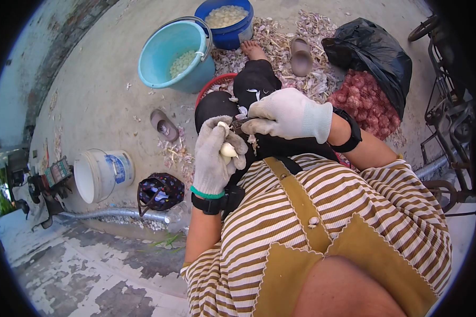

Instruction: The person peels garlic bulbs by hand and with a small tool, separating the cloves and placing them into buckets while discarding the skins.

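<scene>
While cupping clove (pixel 228 150) in curled left hand (pixel 214 158), scraping its tip with clenched right hand (pixel 288 113), pinched round small dark tool (pixel 237 125); kept close over lap (pixel 259 84) for control.

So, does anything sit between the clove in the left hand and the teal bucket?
Nothing tall. The garlic clove sits in the left hand, the right hand holding a small dark tool to it. Toward the teal bucket lie only the black-clad knee and the red basket rim.

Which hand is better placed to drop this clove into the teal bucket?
Left, probably. The left hand grips the garlic clove, and the teal bucket sits on that side; the right hand is busy pinching at the clove's tip.
</scene>
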Available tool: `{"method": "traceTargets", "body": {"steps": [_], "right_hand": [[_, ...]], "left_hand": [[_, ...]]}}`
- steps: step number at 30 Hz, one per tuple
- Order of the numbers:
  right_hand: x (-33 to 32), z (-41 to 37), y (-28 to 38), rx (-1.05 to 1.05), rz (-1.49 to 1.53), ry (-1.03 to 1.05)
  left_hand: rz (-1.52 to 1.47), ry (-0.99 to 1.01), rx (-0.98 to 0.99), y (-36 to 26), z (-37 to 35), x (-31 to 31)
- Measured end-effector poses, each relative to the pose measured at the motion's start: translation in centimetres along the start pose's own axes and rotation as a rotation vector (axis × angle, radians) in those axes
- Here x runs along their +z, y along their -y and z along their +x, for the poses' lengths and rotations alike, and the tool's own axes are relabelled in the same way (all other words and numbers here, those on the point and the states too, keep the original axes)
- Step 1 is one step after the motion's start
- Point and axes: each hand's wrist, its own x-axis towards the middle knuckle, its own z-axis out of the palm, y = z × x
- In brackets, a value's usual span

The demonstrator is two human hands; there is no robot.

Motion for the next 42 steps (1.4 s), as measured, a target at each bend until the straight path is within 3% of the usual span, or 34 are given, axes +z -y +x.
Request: {"method": "traceTargets", "body": {"steps": [3, 10, 16, 21, 27, 30, 36, 42], "right_hand": [[0.6, 0.0, -0.1, -0.029, -0.168, -0.041], [0.9, 0.5, -0.6, -0.027, -0.098, -0.073], [0.8, 0.0, 0.0, -0.009, -0.211, -0.055], [1.6, 0.4, 0.0, -0.074, -0.361, -0.11], [1.3, 1.0, 1.2, 0.009, -0.403, -0.018], [0.9, 0.8, 1.8, 0.009, -0.408, -0.032], [0.6, 1.0, 1.9, -0.008, -0.438, -0.015], [0.7, 1.0, 1.7, -0.046, -0.385, -0.069]], "left_hand": [[-0.03, 0.045, -0.016, 0.2, 0.1, 0.5], [-0.02, 0.108, -0.03, 0.5, 0.2, -0.2], [-0.06, 0.0, 0.042, 1.0, 0.7, -0.5], [0.032, -0.206, 0.092, 1.5, 1.2, 0.7], [0.122, -0.213, 0.063, 1.0, 1.0, 1.1], [0.036, -0.327, 0.128, 1.7, 1.6, 1.8], [0.155, -0.33, 0.137, 1.4, 1.4, 1.4], [0.079, -0.345, 0.165, 0.9, 0.8, 2.3]]}}
